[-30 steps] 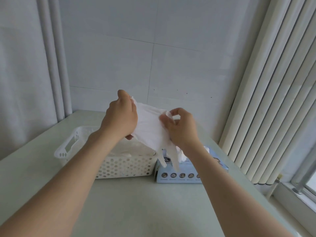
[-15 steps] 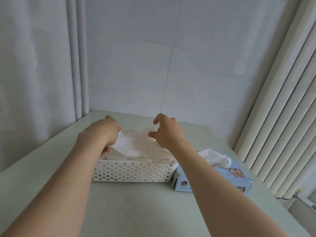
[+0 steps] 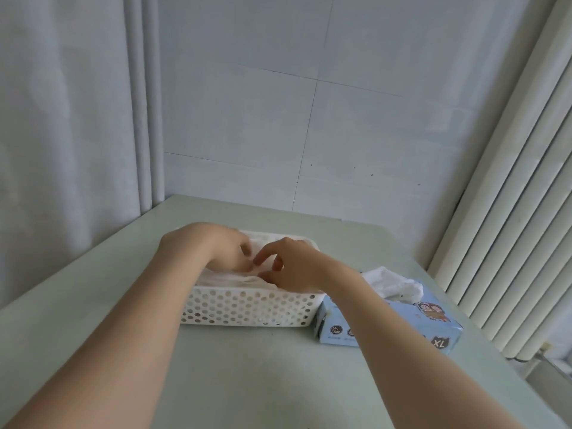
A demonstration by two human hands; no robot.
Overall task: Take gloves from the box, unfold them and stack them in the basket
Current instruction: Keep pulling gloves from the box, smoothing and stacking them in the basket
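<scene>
**Hands over the basket – glove stack, materials noted**

We see both hands low over the basket (image 3: 247,308), a white plastic tray of rectangular shape, its walls pierced by rows of round holes. It stands on a pale green, matte table (image 3: 247,385).

Inside the basket lie the gloves (image 3: 227,278): thin, white and softly creased, piled nearly to the rim.

The left hand (image 3: 213,246) is over the far-left part of the pile with its back toward us and its fingers bent down to the gloves. The fingertips are blurred, so we cannot tell whether they pinch the material or only touch it.

The right hand (image 3: 297,264) is at the right end of the basket with its fingers loosely bent and spread. The index points toward the left hand, nothing shows between the fingers, and the thumb is down at the pile.

The box (image 3: 433,323) stands just right of the basket – light blue cardboard with a cartoon print and an "XL" mark. A crumpled white tuft of glove (image 3: 393,281) stands out of its top opening.
</scene>
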